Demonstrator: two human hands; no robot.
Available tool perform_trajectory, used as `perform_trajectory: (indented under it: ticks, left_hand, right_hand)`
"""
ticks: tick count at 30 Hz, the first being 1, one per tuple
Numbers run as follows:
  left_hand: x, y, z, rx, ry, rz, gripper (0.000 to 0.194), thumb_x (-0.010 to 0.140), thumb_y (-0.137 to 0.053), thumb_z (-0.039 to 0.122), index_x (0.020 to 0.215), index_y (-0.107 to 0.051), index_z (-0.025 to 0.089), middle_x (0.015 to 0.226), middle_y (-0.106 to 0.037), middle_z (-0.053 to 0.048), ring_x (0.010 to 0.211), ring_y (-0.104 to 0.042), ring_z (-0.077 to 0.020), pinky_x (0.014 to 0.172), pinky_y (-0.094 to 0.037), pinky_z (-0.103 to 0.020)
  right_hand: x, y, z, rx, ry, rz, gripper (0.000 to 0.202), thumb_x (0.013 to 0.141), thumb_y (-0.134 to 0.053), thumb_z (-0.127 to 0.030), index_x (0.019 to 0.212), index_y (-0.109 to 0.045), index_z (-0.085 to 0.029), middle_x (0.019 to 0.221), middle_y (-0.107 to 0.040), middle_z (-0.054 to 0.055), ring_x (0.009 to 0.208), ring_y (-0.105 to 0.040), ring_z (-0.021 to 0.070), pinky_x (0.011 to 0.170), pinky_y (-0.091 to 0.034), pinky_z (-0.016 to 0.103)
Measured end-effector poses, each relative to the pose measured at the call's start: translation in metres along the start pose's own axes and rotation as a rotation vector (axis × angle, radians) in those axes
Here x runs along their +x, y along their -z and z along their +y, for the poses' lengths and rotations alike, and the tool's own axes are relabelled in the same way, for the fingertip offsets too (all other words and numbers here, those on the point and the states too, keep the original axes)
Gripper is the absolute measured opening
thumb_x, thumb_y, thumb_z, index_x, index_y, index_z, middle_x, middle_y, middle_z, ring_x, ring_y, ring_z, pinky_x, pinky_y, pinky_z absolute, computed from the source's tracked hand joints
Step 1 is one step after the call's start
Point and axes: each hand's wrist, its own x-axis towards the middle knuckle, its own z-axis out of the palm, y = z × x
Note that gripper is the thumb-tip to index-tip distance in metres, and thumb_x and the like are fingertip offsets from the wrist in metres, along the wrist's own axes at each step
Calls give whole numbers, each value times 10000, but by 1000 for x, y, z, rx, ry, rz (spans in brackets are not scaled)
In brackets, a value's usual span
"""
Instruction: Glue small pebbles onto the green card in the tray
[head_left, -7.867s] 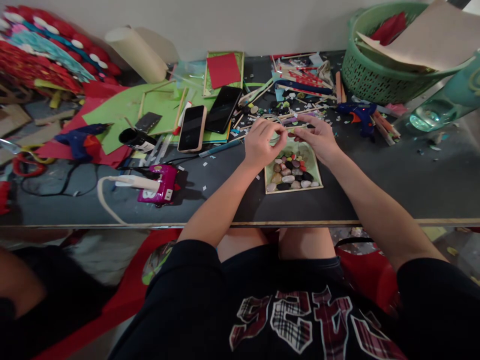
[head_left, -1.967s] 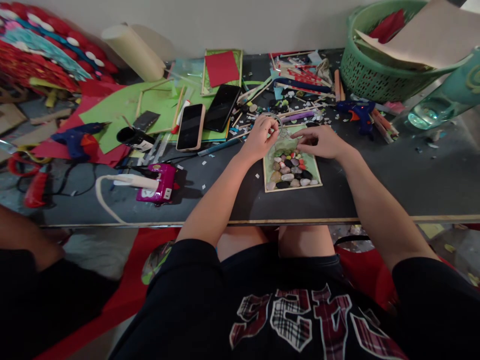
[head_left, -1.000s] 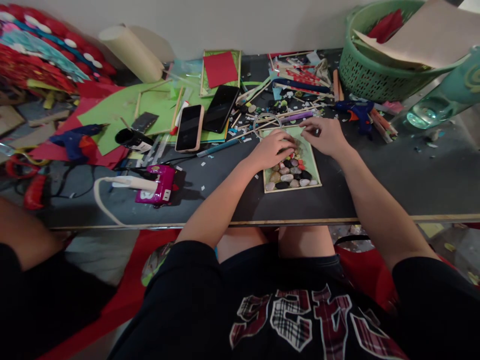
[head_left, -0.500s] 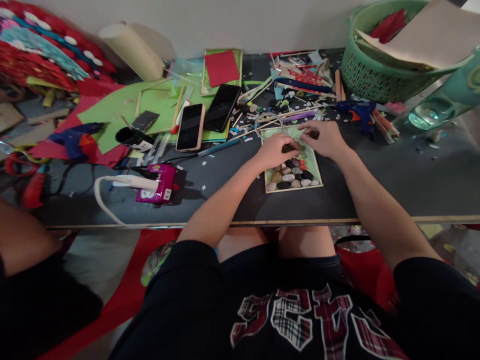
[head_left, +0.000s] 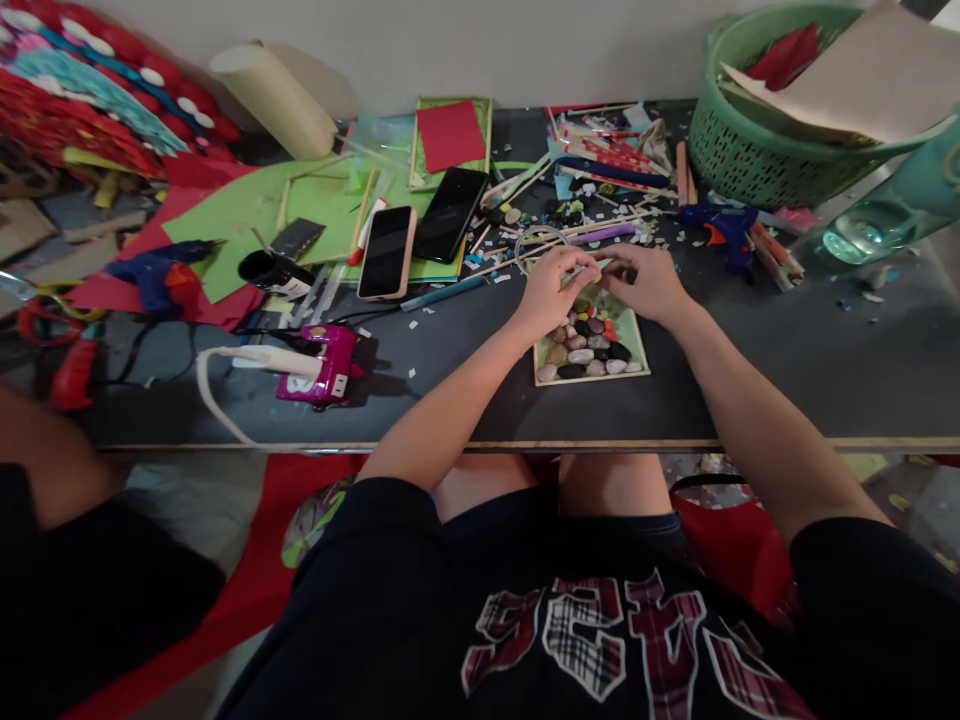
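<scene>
A small light-green panel point(head_left: 636, 345) with a pale wooden border lies on the dark table before me. Smooth pebbles point(head_left: 580, 356) in black, grey, brown and white cover its lower part, with a few red bits among them. Over its upper half my left hand point(head_left: 553, 288) is closed, thumb and fingers drawn together. My right hand point(head_left: 646, 282) meets it from the right, its fingertips also pinched. The fingertips of both hands nearly touch; anything between them is too small or hidden to make out. Behind my left hand lies a clear ring-shaped roll point(head_left: 525, 262).
Two phones point(head_left: 387, 252) lie left of the panel, near a purple power adapter point(head_left: 330, 365) with a white plug. Blue glue guns point(head_left: 724, 230) rest on both sides. A green basket point(head_left: 739, 160) and a glass point(head_left: 847, 240) stand right. Another person's arm point(head_left: 52, 460) shows at left.
My hands have come together above the panel's top; the right hand moved left and the left hand lifted off the pebbles. The view has shifted slightly.
</scene>
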Motion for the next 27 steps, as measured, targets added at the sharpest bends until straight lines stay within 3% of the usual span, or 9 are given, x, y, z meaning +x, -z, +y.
perform_trajectory:
  ticks: [6, 14, 20, 27]
  left_hand:
    - [0, -2, -5, 25, -32, -9, 307, 1077, -496, 434, 1053, -701, 207, 1084, -746, -75, 986, -695, -194, 893, -558, -316]
    - [0, 0, -7, -17, -51, 23, 318, 1086, -469, 435, 1075, -693, 211, 1043, -755, -70, 922, -700, -184, 854, -565, -313]
    - [-1, 4, -6, 31, -65, 49, 284, 1072, -516, 410, 1128, -728, 229, 1135, -781, -76, 986, -723, -192, 868, -579, -318]
    - [-3, 8, -2, 87, -69, 29, 279, 1002, -654, 449, 1155, -778, 252, 1132, -811, -68, 1058, -744, -219, 935, -585, -364]
  right_hand:
    - [0, -8, -1, 271, -2, 26, 499, 822, -748, -535, 1183, -755, -190, 827, -775, 45, 741, -709, 174, 692, -550, 286]
    - [3, -8, 4, 570, -70, -30, 703, 720, -852, -647, 1251, -704, -209, 869, -782, 41, 839, -749, 204, 775, -620, 331]
    - [4, -9, 6, 612, -86, -16, 730, 694, -871, -672, 1248, -692, -233, 908, -796, 36, 891, -767, 232, 838, -644, 389]
    - [4, -7, 5, 546, -82, -9, 736, 715, -854, -686, 1275, -682, -240, 860, -772, 16, 814, -743, 200, 775, -622, 354]
